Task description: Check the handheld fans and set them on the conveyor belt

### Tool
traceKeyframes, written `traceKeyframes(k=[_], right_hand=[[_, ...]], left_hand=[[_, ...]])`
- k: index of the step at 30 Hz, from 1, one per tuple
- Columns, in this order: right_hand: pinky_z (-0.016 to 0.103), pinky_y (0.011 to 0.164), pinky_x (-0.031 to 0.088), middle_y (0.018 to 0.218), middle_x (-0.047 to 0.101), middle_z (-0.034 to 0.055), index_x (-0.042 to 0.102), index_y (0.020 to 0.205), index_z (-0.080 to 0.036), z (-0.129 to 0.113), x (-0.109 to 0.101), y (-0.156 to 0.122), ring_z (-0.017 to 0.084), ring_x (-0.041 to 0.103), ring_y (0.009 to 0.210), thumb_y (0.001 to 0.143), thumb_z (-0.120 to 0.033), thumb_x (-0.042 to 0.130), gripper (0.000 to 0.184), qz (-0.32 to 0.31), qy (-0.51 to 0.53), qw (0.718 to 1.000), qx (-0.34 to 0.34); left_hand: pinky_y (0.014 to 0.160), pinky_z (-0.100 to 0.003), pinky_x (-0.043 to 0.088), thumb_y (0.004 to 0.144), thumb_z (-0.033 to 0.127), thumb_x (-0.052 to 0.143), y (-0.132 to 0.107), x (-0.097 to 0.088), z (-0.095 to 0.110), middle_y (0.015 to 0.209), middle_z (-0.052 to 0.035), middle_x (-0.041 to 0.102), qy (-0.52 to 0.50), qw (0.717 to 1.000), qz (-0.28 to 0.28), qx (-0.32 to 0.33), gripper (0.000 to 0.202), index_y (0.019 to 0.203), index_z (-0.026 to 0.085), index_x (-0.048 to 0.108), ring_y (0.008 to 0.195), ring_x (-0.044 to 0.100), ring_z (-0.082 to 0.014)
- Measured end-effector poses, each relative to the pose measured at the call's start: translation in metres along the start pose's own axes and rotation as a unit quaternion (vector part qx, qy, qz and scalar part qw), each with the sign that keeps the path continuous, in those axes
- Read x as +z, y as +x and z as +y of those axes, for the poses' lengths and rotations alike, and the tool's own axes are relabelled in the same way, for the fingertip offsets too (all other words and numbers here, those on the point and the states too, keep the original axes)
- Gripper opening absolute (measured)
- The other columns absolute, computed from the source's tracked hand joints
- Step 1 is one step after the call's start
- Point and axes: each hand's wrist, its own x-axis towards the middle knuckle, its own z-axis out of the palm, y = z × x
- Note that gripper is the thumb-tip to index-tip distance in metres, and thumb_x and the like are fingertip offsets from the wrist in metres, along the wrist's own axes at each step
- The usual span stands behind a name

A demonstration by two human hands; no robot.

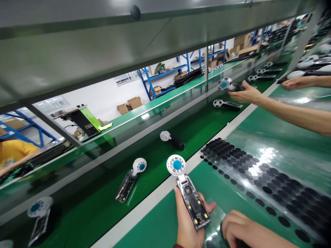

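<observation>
Head view, nearest first: the left hand [186, 220] cradles a clear-cased handheld unit [193, 203] from beneath, palm up, with its wrist rising from the bottom edge. Its fingers [210, 206] are closed around the back of the case. This underhand grip steadies the unit while leaving the circuit board behind the clear shell and the round white head with its blue centre uncovered. Just to the right, the right hand [244, 229] lies low with its fingers curled; a dark object sits partly beneath them, and I cannot tell whether they grip it. Beside it, a sheet of round black pads [258, 179] lies on the green worktop [155, 220]. Beyond a white rail [144, 203], similar units lie apart on a dark conveyor belt [152, 165]. Farther along, another person's hand [244, 93] touches a unit with a football-patterned head [224, 83].
</observation>
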Motion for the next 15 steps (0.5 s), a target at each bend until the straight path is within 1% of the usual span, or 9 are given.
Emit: traceKeyframes(k=[2,3,4,6,7,9,11,13,15], right_hand=[[0.03,0.082,0.044,0.086,0.061,0.0016,0.051,0.063,-0.022,-0.007,-0.011,0.008,0.019,0.055,0.09,0.07,-0.009,0.051,0.015,0.038,0.106,0.994,-0.007],[0.03,0.083,0.044,0.096,0.059,0.0024,0.05,0.064,-0.022,-0.011,-0.016,0.014,0.02,0.054,0.094,0.074,-0.014,0.05,0.013,0.066,0.157,0.985,-0.001],[0.029,0.08,0.046,0.108,0.054,0.0029,0.05,0.064,-0.022,-0.015,-0.019,0.023,0.02,0.053,0.097,0.078,-0.019,0.048,0.014,0.089,0.208,0.974,0.013],[0.025,0.061,0.051,0.128,0.037,0.0023,0.048,0.066,-0.02,-0.023,-0.024,0.041,0.02,0.056,0.093,0.081,-0.025,0.045,0.016,0.103,0.288,0.951,0.049],[0.022,0.051,0.049,0.132,0.032,0.002,0.048,0.067,-0.02,-0.027,-0.025,0.049,0.018,0.058,0.086,0.081,-0.026,0.043,0.016,0.095,0.311,0.944,0.061],[0.019,0.039,0.043,0.125,0.037,0.0025,0.046,0.07,-0.02,-0.032,-0.026,0.06,0.012,0.059,0.067,0.083,-0.025,0.041,0.015,0.07,0.304,0.948,0.066],[0.018,0.039,0.041,0.108,0.045,0.0009,0.044,0.07,-0.02,-0.034,-0.026,0.064,0.006,0.052,0.052,0.084,-0.021,0.039,0.015,0.053,0.249,0.965,0.06],[0.019,0.04,0.042,0.099,0.046,-0.001,0.042,0.069,-0.02,-0.036,-0.026,0.064,0.004,0.047,0.046,0.084,-0.018,0.038,0.016,0.05,0.198,0.977,0.065],[0.019,0.042,0.042,0.097,0.046,-0.0014,0.042,0.068,-0.02,-0.036,-0.026,0.061,0.004,0.046,0.045,0.084,-0.017,0.037,0.017,0.052,0.166,0.982,0.072]], left_hand=[[0.066,-0.032,0.045,0.08,0.061,0.036,0.0,-0.001,-0.002,0.059,-0.0014,0.058,-0.009,1.0,-0.004,0.001,0.054,0.067,0.014,0.058,0.048,0.051,-0.0113],[0.059,-0.027,0.043,0.08,0.06,0.037,0.001,-0.001,-0.003,0.058,-0.0026,0.059,-0.012,1.0,-0.006,0.003,0.054,0.067,0.013,0.06,0.048,0.052,-0.0115],[0.055,-0.025,0.041,0.08,0.059,0.038,0.001,-0.002,-0.005,0.056,-0.0036,0.059,-0.012,1.0,-0.007,0.007,0.053,0.069,0.012,0.061,0.048,0.053,-0.0119],[0.054,-0.026,0.042,0.079,0.058,0.041,0.003,-0.003,-0.006,0.054,-0.0047,0.061,0.004,1.0,-0.002,0.015,0.052,0.077,0.011,0.063,0.046,0.054,-0.0131],[0.056,-0.029,0.043,0.078,0.059,0.043,0.003,-0.003,-0.007,0.053,-0.0045,0.061,0.016,1.0,0.005,0.015,0.052,0.082,0.011,0.063,0.044,0.054,-0.0137],[0.059,-0.033,0.046,0.075,0.062,0.045,0.004,-0.003,-0.007,0.056,-0.0055,0.062,0.036,0.999,0.027,0.016,0.055,0.089,0.011,0.063,0.046,0.056,-0.0154],[0.063,-0.035,0.048,0.076,0.06,0.045,0.003,-0.003,-0.007,0.071,-0.0072,0.065,0.042,0.998,0.048,0.013,0.054,0.096,0.012,0.06,0.059,0.06,-0.0176],[0.069,-0.036,0.049,0.082,0.051,0.045,0.002,-0.001,-0.006,0.093,-0.0079,0.063,0.04,0.997,0.056,0.016,0.044,0.104,0.014,0.056,0.076,0.06,-0.0181],[0.075,-0.038,0.049,0.084,0.039,0.047,0.0,0.0,-0.005,0.107,-0.007,0.058,0.039,0.997,0.06,0.02,0.034,0.109,0.016,0.053,0.088,0.058,-0.0177]])
